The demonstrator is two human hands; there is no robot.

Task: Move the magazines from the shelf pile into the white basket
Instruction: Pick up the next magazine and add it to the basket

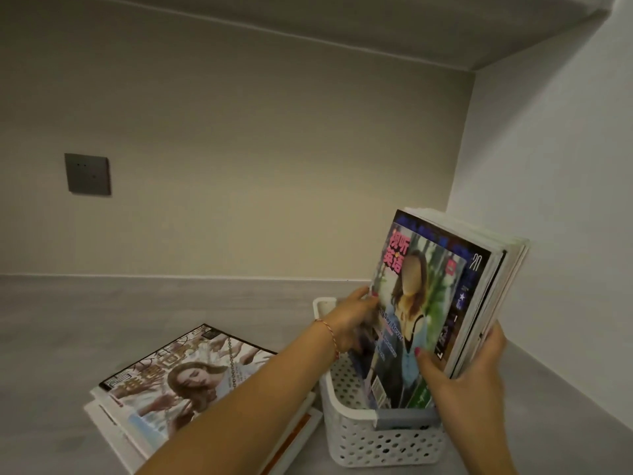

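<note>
Magazines (442, 303) standing upright as a bundle in the white basket (359, 440), lower edges down inside it, tops leaning back toward the right-hand wall (555, 200). Front mag has a colourful cover w/ red Chinese characters at top left; behind it a dark-covered one, then several w/ white page edges showing.

Right hand (469, 382) grips the bundle from its near lower corner: thumb curled over the front cover, red-painted nail visible, other fingers wrapped round the back of the stack. Only one fingertip shows past the far edge.

Left hand (352, 323) at the left edge of the front cover, fingers curled onto that edge; hand partly blurred, so exact finger spread – cannot tell. Thin red string bracelet (329, 334) on that wrist. Forearm crosses over the near corner of the shelf pile.

Shelf pile (178, 382) lies flat on the grey shelf surface (137, 303), just left of the basket, several mags stacked a bit askew. Top cover shows a figure amid many reaching hands, large characters along its upper edge.

Basket is perforated plastic, sits near the right corner of the shelf. Dark grey wall socket plate (87, 173) on the back wall, well apart from the rest
</note>
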